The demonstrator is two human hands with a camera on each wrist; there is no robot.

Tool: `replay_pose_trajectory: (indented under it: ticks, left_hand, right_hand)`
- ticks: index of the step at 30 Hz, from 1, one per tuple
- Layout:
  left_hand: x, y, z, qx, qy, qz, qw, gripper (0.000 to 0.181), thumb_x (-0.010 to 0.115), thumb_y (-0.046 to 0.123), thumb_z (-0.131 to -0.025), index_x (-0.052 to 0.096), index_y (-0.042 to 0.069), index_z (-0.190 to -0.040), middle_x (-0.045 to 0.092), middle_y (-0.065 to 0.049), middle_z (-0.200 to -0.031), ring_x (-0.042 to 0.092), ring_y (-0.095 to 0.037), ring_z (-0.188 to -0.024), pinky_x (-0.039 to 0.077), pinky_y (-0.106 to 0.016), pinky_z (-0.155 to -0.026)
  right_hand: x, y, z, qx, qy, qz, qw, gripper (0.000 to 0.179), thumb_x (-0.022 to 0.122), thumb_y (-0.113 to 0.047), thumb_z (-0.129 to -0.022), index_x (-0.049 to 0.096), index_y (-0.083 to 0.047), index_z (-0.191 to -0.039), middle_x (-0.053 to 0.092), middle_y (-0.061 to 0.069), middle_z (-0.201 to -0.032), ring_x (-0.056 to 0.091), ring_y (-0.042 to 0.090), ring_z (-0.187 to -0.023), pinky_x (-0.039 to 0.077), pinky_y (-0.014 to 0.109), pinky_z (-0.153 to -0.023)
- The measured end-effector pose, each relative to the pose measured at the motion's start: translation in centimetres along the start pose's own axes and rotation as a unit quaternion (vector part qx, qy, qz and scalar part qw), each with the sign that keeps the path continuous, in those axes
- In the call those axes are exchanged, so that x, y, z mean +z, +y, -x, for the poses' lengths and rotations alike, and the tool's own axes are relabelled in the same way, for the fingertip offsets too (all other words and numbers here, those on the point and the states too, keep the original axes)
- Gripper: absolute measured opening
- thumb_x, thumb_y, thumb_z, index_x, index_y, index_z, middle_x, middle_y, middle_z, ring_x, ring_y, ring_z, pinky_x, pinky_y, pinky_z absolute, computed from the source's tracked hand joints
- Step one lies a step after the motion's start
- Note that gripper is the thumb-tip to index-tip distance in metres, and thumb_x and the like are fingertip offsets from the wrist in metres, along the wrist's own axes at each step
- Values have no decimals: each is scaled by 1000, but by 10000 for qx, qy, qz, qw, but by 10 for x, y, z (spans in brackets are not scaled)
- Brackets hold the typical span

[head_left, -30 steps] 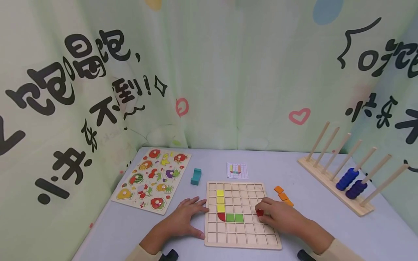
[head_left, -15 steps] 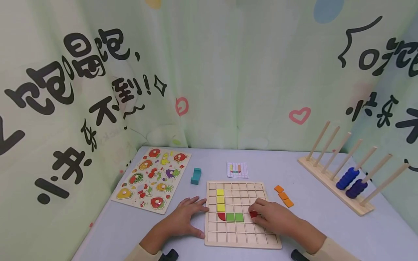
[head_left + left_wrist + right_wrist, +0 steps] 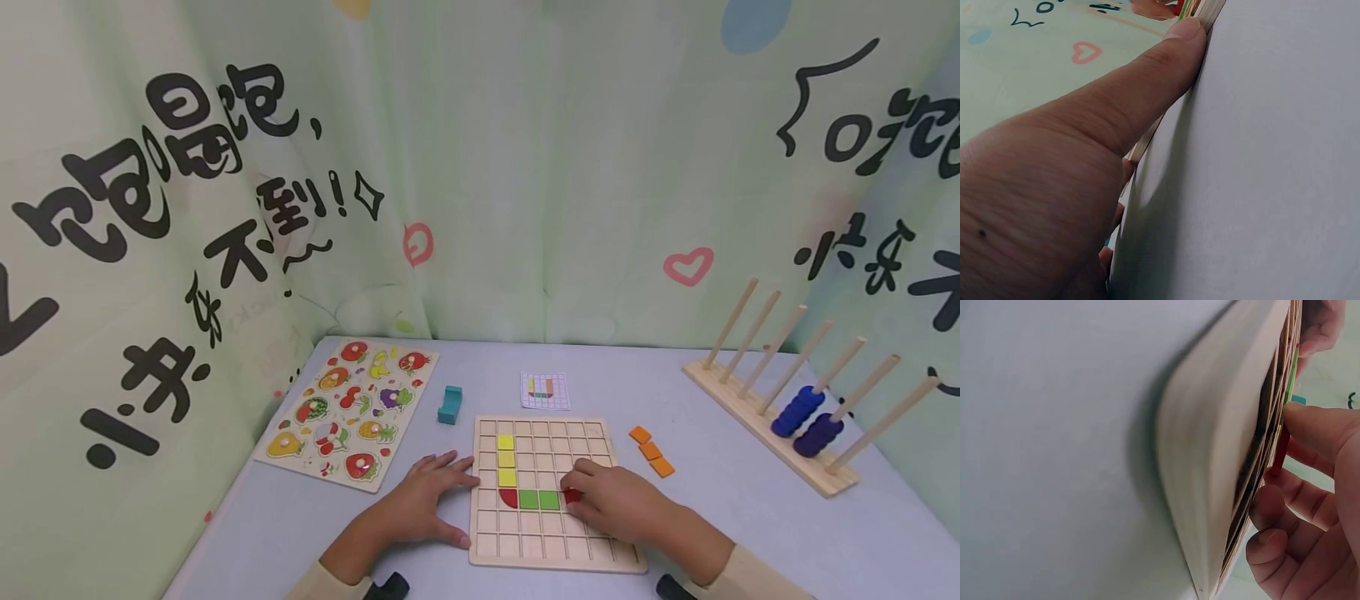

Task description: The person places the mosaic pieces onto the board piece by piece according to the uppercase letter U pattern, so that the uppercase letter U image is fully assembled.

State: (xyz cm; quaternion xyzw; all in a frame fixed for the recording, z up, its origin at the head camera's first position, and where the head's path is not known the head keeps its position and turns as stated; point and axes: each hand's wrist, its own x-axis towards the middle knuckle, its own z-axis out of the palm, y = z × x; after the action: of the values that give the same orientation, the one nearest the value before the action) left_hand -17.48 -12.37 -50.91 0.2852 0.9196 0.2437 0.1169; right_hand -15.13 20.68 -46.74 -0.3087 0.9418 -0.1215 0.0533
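A wooden grid board (image 3: 525, 550) lies on the table. Three yellow square tiles (image 3: 506, 459) form a column on it, with a red quarter-round tile (image 3: 509, 498) below them and two green square tiles (image 3: 538, 500) to its right. My right hand (image 3: 622, 500) pinches another red tile (image 3: 572, 496) between thumb and fingers, right beside the green pair; the right wrist view shows this red tile (image 3: 1281, 447) at the board's surface. My left hand (image 3: 427, 504) rests along the board's left edge, fingers spread, the thumb (image 3: 1163, 69) against its side.
Three orange tiles (image 3: 650, 451) lie right of the board. A pattern card (image 3: 546, 392) and a teal block (image 3: 450, 405) lie behind it. A fruit puzzle board (image 3: 348, 417) is at left. A wooden peg rack (image 3: 772, 421) with blue and purple beads stands at right.
My right hand has slid left across the board with the red tile, from the right-hand columns to beside the green tiles. The left hand has stayed in place.
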Motion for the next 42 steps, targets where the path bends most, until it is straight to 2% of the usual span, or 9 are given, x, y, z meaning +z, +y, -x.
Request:
replay_pose_trajectory:
  ticks: [11, 19, 36, 42]
  left_hand:
    - [-1, 1, 1, 70, -8, -18, 10000, 82, 76, 69, -63, 55, 37, -137, 36, 11, -153, 18, -22, -146, 10, -52, -116]
    - [1, 0, 1, 63, -9, -6, 10000, 83, 76, 69, -63, 54, 38, -137, 35, 13, -153, 18, -22, -146, 11, -53, -116]
    - [-1, 0, 0, 89, -11, -14, 10000, 84, 74, 71, -63, 54, 38, -137, 34, 12, -153, 17, -22, -146, 11, -54, -116]
    - [-1, -1, 0, 59, -17, 7, 10000, 84, 74, 71, -63, 54, 38, -137, 34, 13, -153, 17, -21, -146, 11, -54, -115]
  right_hand:
    - [5, 1, -4, -196, -39, -54, 9998, 17, 68, -31, -92, 67, -23, -107, 49, -17, -92, 46, 1, -68, 47, 22, -64]
    - [4, 4, -3, -247, 5, -62, 9997, 25, 70, -32, -90, 67, -21, -112, 52, -15, -97, 48, 1, -74, 49, 23, -69]
    - [3, 5, -4, -747, 248, -297, 9965, 16, 69, -20, -91, 70, -18, -106, 56, -14, -100, 53, 0, -81, 52, 24, -74]
    - [2, 3, -5, -597, 205, -360, 9974, 20, 71, -19, -90, 69, -18, -109, 57, -15, -100, 54, 1, -84, 52, 24, -76]
